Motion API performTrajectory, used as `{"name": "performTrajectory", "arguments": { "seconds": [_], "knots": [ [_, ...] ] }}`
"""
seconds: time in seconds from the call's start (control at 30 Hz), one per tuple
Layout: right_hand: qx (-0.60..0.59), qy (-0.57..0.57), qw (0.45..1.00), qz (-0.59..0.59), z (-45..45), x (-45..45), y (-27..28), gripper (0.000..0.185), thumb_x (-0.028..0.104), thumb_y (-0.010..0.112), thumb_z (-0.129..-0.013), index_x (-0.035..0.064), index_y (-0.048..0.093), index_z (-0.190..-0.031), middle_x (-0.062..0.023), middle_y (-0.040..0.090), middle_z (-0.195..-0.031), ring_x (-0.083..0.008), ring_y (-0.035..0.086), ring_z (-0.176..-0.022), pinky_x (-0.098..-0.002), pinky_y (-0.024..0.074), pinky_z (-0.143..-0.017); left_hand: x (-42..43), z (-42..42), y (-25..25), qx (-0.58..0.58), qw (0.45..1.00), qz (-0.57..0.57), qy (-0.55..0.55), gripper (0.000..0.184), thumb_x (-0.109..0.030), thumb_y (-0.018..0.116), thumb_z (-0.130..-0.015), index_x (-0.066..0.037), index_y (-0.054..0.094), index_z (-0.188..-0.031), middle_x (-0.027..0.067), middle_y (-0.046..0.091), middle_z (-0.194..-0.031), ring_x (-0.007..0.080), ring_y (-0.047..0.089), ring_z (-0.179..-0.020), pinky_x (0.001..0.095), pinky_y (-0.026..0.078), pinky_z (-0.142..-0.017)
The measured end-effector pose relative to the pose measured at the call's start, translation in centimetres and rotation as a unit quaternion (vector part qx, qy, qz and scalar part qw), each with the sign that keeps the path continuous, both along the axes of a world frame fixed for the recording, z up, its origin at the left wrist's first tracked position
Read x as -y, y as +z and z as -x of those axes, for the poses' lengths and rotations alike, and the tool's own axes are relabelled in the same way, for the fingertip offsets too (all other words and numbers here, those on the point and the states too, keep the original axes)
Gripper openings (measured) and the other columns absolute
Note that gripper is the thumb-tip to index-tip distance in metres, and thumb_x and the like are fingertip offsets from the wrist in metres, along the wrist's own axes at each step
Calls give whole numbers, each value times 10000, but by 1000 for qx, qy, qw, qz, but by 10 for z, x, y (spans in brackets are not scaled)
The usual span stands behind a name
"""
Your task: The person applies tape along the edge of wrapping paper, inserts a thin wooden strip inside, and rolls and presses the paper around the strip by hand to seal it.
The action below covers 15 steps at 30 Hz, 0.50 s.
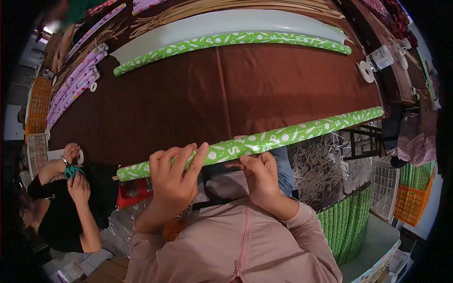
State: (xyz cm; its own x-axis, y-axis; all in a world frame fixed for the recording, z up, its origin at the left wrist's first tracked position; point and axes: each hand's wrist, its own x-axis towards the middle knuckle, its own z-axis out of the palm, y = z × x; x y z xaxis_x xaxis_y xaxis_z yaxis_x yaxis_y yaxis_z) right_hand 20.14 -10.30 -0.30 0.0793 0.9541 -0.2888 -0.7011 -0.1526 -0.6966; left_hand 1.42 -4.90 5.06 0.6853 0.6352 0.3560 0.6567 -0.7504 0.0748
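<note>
A long green roll of wrapping paper (292, 135) with white print lies slantwise along the table's near edge, in front of my body. My left hand (173, 179) rests on its left part with fingers stretched and spread over the top; its thumb is hidden. My right hand (262, 179) is closed at the middle of the roll, thumb against the near side, and a fingertip shows beyond the far side. A second green sheet (236, 40), partly rolled with its pale inside showing, lies across the far side of the brown-covered table (165, 99).
At left, a co-worker's hands hold teal scissors (73, 170) near a tape roll (80, 156). Purple rolls (78, 89) lie at the table's left. A bottle (388, 55) and tape roll (365, 71) sit at right. Several green rolls (347, 226) stand in a bin below right.
</note>
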Motion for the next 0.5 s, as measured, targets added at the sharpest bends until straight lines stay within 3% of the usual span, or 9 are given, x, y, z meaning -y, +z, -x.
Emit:
{"name": "performTrajectory", "arguments": {
  "seconds": [0.1,0.17,0.43,0.5],
  "knots": [
    [-32,-36,999,17,4,-5,7,264,24,562,-927,-69,579,-1174,-117,677,-1041,-186,652,-942,-331,536,-854,1,-3,1,-11,999,-36,1,500,-22,628,-732,-34,652,-1231,92,614,-1100,245,561,-876,415,400,-766],
    [-23,-36,999,14,4,-4,4,247,20,568,-924,-67,585,-1154,-115,678,-1031,-183,654,-932,-331,538,-847,1,-3,2,-17,999,-52,3,499,-21,628,-728,-32,654,-1227,92,615,-1100,245,561,-872,416,401,-764],
    [17,-28,999,-15,4,4,-20,162,17,606,-918,-52,603,-1064,-98,675,-982,-162,643,-888,-337,546,-821,-6,2,4,10,996,93,-7,534,-22,629,-777,-20,591,-1309,97,614,-1078,255,548,-863,401,390,-797],
    [11,-26,999,-34,2,6,-26,224,56,543,-915,-76,602,-1087,-150,680,-1051,-207,664,-933,-386,558,-844,-6,2,4,12,995,97,-6,530,-23,632,-779,-22,594,-1307,101,611,-1094,256,549,-868,406,389,-798]
  ]
}}
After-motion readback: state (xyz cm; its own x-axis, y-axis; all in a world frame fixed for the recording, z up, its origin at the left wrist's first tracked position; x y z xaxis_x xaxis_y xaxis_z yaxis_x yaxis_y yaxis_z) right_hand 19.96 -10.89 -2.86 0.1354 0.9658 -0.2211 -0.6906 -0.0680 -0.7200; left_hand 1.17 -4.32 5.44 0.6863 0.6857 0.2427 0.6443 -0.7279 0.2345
